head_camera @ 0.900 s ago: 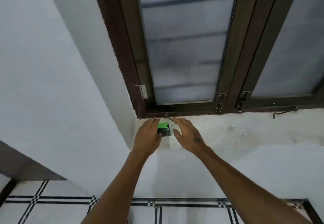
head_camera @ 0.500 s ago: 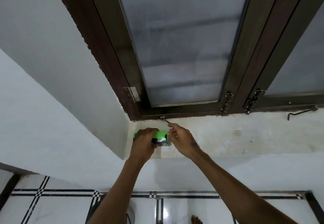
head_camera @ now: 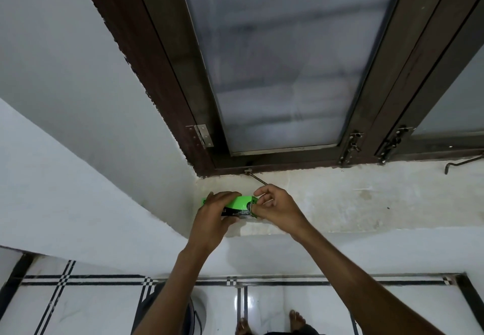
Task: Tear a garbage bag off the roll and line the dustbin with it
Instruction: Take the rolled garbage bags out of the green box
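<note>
- The left hand (head_camera: 212, 219) is wrapping over the garbage bag roll (head_camera: 239, 205) at centre frame, fingers curling across its top and covering the pack's left half, so only a sliver of green is poking out at the far left.
- The print on the roll's black lower band is too small to read.
- The right hand (head_camera: 275, 207) is meeting the roll's right end, thumb and forefinger pinching there; exactly what they are pinching, wrapper or bag edge, is hard to make out.
- The roll is sitting between the two hands, just above the pale window sill (head_camera: 340, 203), near the sill's left corner; whether it is touching the sill cannot be told.
- A thin metal stay (head_camera: 258, 178) is slanting down from the window frame (head_camera: 162, 78) toward the right hand's knuckles, its lower end hiding behind them.
- At the bottom of the frame, a rounded white object (head_camera: 199, 311) is showing behind the left forearm, mostly hidden and cut off.
- Two bare feet (head_camera: 296, 320) are standing on the tiled floor (head_camera: 78, 308), partly cut off by the lower edge.
</note>
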Demonstrator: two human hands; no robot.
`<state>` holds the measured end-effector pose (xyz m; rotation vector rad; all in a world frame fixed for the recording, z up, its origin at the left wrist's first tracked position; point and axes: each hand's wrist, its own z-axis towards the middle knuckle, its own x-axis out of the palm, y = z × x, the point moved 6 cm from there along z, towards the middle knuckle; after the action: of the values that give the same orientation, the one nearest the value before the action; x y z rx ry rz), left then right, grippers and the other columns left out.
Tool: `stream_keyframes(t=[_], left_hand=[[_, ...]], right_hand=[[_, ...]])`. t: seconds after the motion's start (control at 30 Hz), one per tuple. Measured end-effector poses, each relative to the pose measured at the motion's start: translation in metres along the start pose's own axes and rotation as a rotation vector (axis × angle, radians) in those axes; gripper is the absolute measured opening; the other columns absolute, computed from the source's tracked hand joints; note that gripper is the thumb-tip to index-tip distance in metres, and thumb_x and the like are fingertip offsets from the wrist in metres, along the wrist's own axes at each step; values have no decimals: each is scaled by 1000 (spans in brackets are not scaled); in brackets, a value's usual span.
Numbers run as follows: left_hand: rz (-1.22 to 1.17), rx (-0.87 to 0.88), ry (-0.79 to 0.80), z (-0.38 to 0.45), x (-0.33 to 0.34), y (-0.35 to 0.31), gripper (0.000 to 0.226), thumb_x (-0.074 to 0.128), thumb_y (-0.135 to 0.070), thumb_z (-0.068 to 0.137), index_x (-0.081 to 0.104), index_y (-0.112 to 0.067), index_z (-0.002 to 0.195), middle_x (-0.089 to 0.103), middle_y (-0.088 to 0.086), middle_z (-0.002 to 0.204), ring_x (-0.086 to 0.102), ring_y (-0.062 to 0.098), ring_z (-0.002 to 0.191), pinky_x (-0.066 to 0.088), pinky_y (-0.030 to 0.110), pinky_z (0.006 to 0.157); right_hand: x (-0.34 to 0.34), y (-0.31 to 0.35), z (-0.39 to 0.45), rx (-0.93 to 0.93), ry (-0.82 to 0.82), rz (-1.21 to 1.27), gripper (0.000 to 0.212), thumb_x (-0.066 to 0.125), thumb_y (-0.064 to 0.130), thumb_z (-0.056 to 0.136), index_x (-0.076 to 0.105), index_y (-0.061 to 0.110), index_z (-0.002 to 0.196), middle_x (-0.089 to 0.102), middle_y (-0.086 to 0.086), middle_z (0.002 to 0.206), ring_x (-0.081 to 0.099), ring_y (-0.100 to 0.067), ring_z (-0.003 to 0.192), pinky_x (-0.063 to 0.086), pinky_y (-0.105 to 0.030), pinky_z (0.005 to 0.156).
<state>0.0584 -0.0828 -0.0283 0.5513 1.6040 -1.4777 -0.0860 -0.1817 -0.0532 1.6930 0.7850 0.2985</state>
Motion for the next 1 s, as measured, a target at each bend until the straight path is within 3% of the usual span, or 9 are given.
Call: stream_keyframes(t=[0.23,0.37,0.43,0.53,0.63,0.7,0.77,0.87,1.0], left_hand=[[197,93,-40,4,-9,-9,60,86,-5,67,67,-16,123,69,2,118,60,26,107,53,39,92],[287,109,-20,6,-8,-17,62,89,-9,63,69,-17,121,71,3,114,63,27,103,55,37,84],[311,112,-32,8,-10,-18,61,89,-10,64,68,-17,121,71,4,115,64,29,104,56,39,86],[314,112,-35,13,-17,-20,61,87,-14,68,66,-17,126,69,3,120,64,28,106,54,38,89],[428,166,15,20,-16,-30,66,89,-17,64,66,-19,125,71,3,117,66,28,104,52,40,91],[492,197,39,27,-13,-41,67,90,-20,62,67,-19,124,71,3,116,66,28,105,52,41,90],[581,248,68,34,-9,-54,68,91,-23,60,67,-20,123,71,3,115,65,28,105,52,41,89],[739,364,91,46,-7,-78,68,91,-16,55,69,-18,119,71,5,110,65,30,102,51,43,87],[893,523,128,54,-6,-110,63,80,-5,69,61,-13,128,67,10,119,60,32,112,44,47,98]], right_hand=[[3,8,6,23,-50,-82,35,79,11,77,64,14,108,63,4,81,64,-7,76,54,-19,64],[-1,6,7,54,-86,-65,37,77,8,78,59,18,108,67,-4,91,68,-19,86,59,-30,69],[-11,3,5,46,-138,-75,31,71,2,79,57,18,102,63,-3,91,63,-19,82,56,-33,67],[-33,-1,-2,-36,-289,-209,26,65,-2,83,54,21,87,59,4,87,59,-15,79,46,-19,63],[-45,4,-12,-148,-430,-322,25,66,1,87,59,24,86,56,6,101,57,-12,91,41,-6,71],[-42,2,-14,-138,-404,-157,18,62,3,91,63,21,91,63,4,100,62,-13,88,49,-10,70],[-32,-7,-12,-26,-296,132,13,56,10,96,65,20,98,69,-2,100,67,-18,89,58,-23,75],[-14,-23,-11,214,-197,583,19,46,19,103,65,15,105,69,-11,103,67,-21,88,59,-33,86],[-7,-25,-12,326,-176,928,31,44,27,104,63,3,112,69,-18,98,66,-25,87,59,-38,85]])
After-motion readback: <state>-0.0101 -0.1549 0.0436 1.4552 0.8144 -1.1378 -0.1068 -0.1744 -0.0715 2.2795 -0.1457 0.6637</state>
